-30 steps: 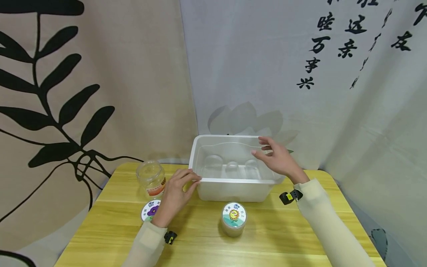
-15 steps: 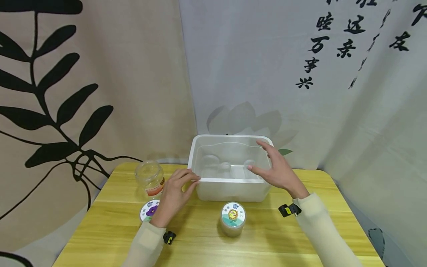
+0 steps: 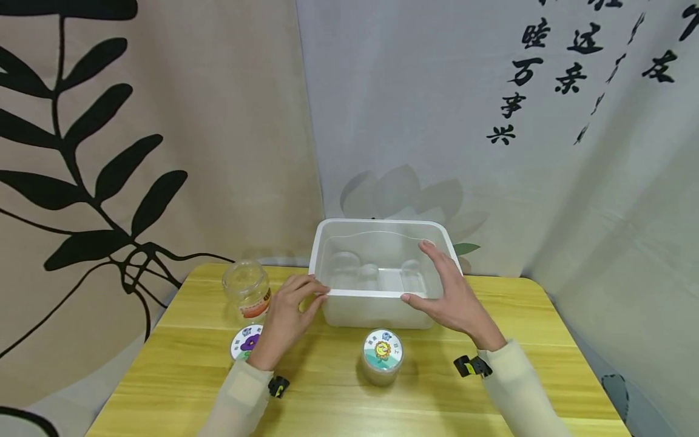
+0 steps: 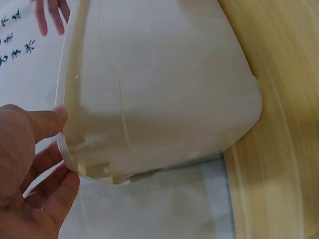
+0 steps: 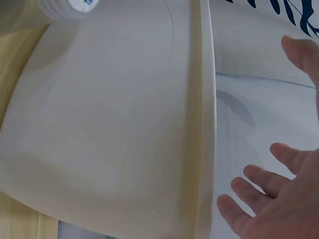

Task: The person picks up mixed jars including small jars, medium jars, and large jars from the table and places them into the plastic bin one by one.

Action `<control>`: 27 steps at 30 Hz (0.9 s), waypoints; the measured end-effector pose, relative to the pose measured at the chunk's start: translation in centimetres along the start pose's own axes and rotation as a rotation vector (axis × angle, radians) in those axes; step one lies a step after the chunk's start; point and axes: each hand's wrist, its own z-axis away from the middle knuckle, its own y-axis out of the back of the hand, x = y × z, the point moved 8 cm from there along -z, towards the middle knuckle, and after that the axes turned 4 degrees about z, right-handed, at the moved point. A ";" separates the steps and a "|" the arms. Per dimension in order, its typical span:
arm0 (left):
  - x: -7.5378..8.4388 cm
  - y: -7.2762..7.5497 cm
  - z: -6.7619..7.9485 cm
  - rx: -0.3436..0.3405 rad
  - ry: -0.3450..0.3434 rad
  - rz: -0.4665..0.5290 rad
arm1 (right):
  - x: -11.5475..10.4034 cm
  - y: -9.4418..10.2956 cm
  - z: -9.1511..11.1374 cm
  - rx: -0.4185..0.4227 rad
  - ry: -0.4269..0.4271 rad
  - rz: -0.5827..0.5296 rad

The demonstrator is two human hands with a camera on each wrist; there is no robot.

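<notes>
A white plastic bin [image 3: 377, 309] stands at the back of the table. My left hand [image 3: 292, 312] grips its rim at the near left corner; in the left wrist view thumb and fingers [image 4: 59, 194] pinch the edge. My right hand [image 3: 461, 300], thumb and fingers spread, hovers at the bin's near right side and hides that corner. The right wrist view shows its palm beside the rim, holding nothing. Several clear rounded shapes [image 3: 344, 267] show inside the bin. A jar with a sunflower lid [image 3: 382, 358] stands in front of it.
Left of the bin stands a lidless clear jar [image 3: 246, 282] with an orange label. A round lid with a purple flower [image 3: 244, 343] lies near it, partly behind my left wrist. The wooden table [image 3: 426, 400] meets a printed curtain [image 3: 393, 121] at the back.
My right hand has come down from the bin's far right side toward its near right corner, spreading its fingers. The clear shapes inside shifted slightly left. My left hand stays on the rim.
</notes>
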 end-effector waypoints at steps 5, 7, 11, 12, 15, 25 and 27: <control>-0.1 0.1 0.0 0.008 0.002 -0.005 | -0.7 -0.4 1.1 0.006 0.022 -0.027; -0.1 0.1 0.0 0.011 0.000 -0.006 | -1.0 -0.7 1.5 0.015 0.043 -0.026; -0.1 0.0 0.0 0.014 -0.004 -0.004 | -1.6 -1.4 2.5 0.035 0.083 -0.032; -0.1 0.0 0.0 0.014 -0.004 -0.004 | -1.7 -1.5 2.8 0.040 0.094 -0.040; 0.0 0.0 0.0 0.011 0.000 -0.006 | -2.1 -2.0 3.4 0.043 0.115 -0.059; -0.1 -0.1 0.1 0.014 0.003 -0.008 | -3.6 -3.3 5.1 0.018 0.173 -0.104; 0.0 0.0 0.0 0.013 0.005 -0.007 | -3.7 -3.4 5.4 0.012 0.174 -0.112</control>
